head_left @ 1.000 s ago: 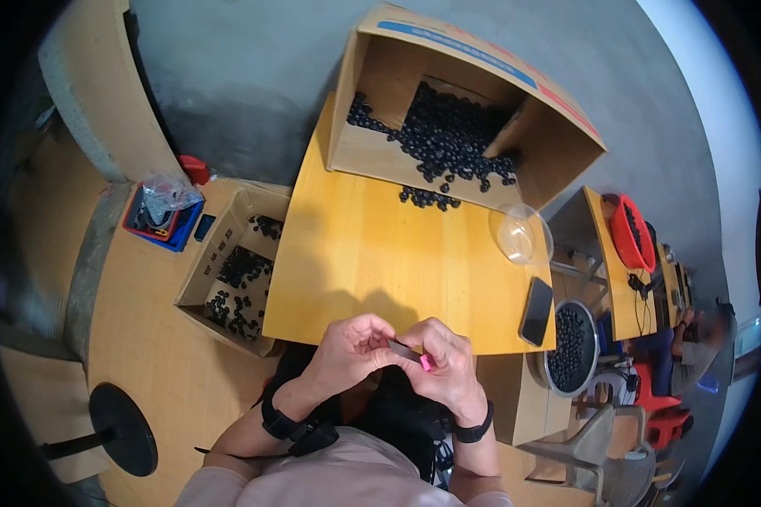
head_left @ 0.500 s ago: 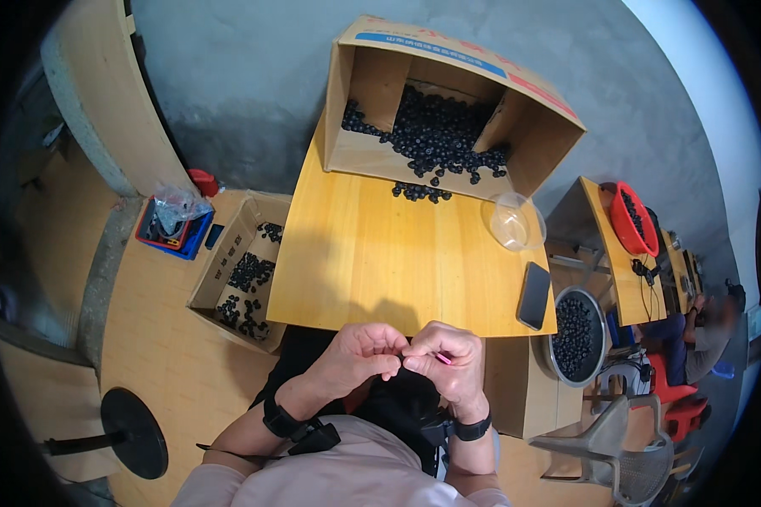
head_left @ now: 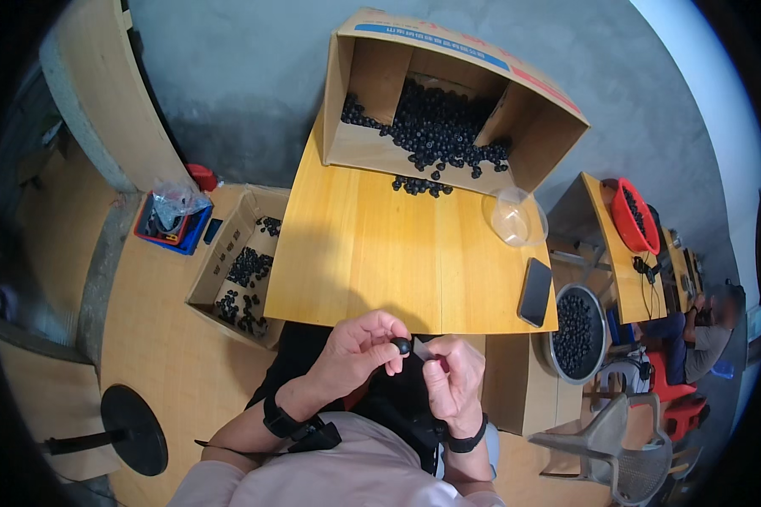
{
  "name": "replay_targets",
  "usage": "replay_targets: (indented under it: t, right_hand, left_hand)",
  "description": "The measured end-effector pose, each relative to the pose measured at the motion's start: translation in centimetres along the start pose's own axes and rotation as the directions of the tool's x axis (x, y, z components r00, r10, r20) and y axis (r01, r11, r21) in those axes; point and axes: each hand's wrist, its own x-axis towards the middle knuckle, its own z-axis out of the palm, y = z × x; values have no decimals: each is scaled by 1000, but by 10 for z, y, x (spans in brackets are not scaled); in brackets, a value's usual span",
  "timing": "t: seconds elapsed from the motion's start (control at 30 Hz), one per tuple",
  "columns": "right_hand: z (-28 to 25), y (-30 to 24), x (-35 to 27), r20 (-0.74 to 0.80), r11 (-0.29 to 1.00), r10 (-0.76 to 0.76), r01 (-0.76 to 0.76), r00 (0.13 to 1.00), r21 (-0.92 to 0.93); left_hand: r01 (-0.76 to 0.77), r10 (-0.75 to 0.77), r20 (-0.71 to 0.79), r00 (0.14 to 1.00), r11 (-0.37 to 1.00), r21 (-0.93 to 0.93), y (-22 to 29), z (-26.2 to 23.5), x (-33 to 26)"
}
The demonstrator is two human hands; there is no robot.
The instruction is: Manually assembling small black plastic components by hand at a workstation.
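Just in front of the table's near edge, my left hand (head_left: pixel 365 345) pinches a small round black part (head_left: pixel 402 346) between thumb and fingers. Close beside it, my right hand (head_left: pixel 455 378) is closed on a small knife (head_left: pixel 421 348); a short pale blade pokes out toward the black part, and its handle is mostly hidden in the fist. The cardboard box (head_left: pixel 548 152) lies on its side at the back of the table, mouth toward me. Heaped inside are many black parts (head_left: pixel 444 127), and a few (head_left: pixel 423 186) have spilled onto the tabletop.
On the yellow table (head_left: pixel 355 253) are a clear plastic tub (head_left: pixel 511 221) and a phone (head_left: pixel 534 292). Left of it stands an open carton (head_left: pixel 207 283) with black parts. A metal basin (head_left: pixel 599 338) of them sits at the right, near a grey chair (head_left: pixel 634 448). Another person (head_left: pixel 706 338) sits far right.
My hands have come slightly apart. The black part now shows clearly in my left fingers, and the blade shows from my right hand, which has turned and dropped a little.
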Motion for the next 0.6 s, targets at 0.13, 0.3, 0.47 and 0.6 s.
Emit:
replay_targets:
  t: [0.13,0.3,0.47,0.6]
  right_hand:
    - [2,-5,1,27,993,-106,107,994,-50]
    - [6,-5,4,32,991,-113,115,993,-74]
    - [7,-4,3,39,990,-112,114,993,-78]
    - [6,-4,4,41,992,-111,113,993,-49]
  left_hand:
    - [-69,68,-14,998,997,-33,-9,-3,1]
    - [-28,28,-28,999,1000,-11,-7,-3,1]
    - [-11,11,-26,1000,1000,-6,-7,-5,-1]
    - [-2,2,-5,1000,999,-39,-8,-5,0]
